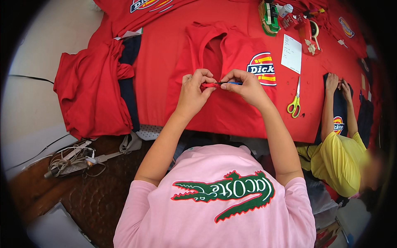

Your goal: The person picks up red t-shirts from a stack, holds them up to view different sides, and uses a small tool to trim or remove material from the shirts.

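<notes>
A red sleeveless shirt (231, 103) with a sewn-on badge lies flat on the red-covered table (161, 62) in front of me. My left hand (194, 89) pinches a fold of the shirt's red fabric near the neckline. My right hand (244, 84) holds a small blue-handled tool (231, 83) against that same fold, fingertips nearly touching the left hand. Both hands hover over the middle of the shirt.
A pile of red and navy garments (95, 95) hangs off the table's left edge. Green-handled scissors (295, 101) and a white paper slip (291, 53) lie to the right. Another person in a yellow shirt (339, 159) works at the right, hands on a navy garment. Cables (70, 161) lie lower left.
</notes>
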The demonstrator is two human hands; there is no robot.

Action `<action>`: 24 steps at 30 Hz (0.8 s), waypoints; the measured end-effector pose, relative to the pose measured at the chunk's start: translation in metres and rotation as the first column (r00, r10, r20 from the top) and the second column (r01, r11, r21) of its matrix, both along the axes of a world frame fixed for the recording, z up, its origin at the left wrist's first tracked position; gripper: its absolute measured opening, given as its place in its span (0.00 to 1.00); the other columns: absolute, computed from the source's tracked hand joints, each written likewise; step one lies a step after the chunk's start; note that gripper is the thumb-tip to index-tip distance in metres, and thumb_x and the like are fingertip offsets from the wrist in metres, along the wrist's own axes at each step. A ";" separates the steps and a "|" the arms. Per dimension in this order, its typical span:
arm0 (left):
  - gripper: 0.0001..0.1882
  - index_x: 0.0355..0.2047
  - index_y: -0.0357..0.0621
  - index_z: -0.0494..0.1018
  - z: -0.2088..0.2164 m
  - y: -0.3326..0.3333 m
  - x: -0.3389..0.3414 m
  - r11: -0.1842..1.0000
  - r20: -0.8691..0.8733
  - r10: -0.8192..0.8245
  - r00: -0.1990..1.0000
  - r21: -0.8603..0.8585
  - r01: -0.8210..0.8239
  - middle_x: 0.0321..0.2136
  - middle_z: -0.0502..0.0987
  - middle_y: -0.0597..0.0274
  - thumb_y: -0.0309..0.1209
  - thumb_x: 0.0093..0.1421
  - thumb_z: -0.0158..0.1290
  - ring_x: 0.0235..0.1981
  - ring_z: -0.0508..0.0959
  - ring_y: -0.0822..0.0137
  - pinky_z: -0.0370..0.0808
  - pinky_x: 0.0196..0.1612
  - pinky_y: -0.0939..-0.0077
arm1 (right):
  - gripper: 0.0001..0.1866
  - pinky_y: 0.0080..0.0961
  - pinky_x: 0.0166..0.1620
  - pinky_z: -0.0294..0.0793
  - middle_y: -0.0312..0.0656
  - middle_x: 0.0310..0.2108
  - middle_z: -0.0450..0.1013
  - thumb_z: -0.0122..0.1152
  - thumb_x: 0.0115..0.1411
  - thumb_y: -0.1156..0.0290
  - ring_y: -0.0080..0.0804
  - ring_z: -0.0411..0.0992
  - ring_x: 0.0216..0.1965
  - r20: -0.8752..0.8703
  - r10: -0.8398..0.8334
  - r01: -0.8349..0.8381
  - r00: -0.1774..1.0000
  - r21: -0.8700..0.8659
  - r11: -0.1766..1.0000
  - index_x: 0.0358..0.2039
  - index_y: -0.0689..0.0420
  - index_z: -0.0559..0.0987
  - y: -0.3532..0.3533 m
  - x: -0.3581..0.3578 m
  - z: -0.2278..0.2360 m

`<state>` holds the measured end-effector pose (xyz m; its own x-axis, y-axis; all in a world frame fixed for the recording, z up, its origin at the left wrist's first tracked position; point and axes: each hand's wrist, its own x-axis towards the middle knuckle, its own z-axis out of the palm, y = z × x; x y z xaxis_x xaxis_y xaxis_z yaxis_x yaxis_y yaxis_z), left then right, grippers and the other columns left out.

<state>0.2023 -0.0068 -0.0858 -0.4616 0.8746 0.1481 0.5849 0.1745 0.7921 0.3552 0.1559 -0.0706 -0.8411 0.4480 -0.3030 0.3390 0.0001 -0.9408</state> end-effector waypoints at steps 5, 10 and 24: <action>0.22 0.48 0.44 0.72 -0.001 0.003 -0.003 1.000 0.021 -0.018 1.000 -0.011 0.019 0.38 0.87 0.64 0.24 0.55 0.67 0.45 0.79 0.64 0.63 0.60 0.66 | 0.11 0.18 0.41 0.73 0.32 0.31 0.78 0.75 0.57 0.72 0.16 0.72 0.35 -0.071 -0.082 0.081 0.994 -0.016 0.997 0.40 0.59 0.84 0.003 0.004 -0.014; 0.21 0.48 0.44 0.73 -0.002 0.005 -0.004 0.999 0.020 -0.026 0.999 -0.021 0.027 0.38 0.87 0.64 0.23 0.55 0.66 0.47 0.78 0.63 0.63 0.60 0.65 | 0.12 0.18 0.39 0.72 0.31 0.30 0.77 0.76 0.56 0.72 0.16 0.72 0.34 -0.028 -0.035 0.035 0.999 0.009 0.999 0.40 0.59 0.84 -0.003 -0.001 -0.005; 0.21 0.48 0.45 0.72 -0.002 0.010 -0.009 0.996 0.050 -0.075 0.996 -0.046 0.077 0.39 0.87 0.64 0.23 0.56 0.67 0.46 0.78 0.67 0.63 0.59 0.67 | 0.12 0.18 0.38 0.69 0.28 0.27 0.73 0.76 0.58 0.70 0.16 0.67 0.31 -0.123 -0.143 0.134 0.982 -0.075 0.988 0.40 0.58 0.84 0.003 0.004 -0.032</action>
<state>0.1930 0.0034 -0.0874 -0.3988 0.9132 0.0843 0.5596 0.1695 0.8113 0.3589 0.1591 -0.1029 -0.8060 0.5454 -0.2299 0.2083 -0.1021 -0.9727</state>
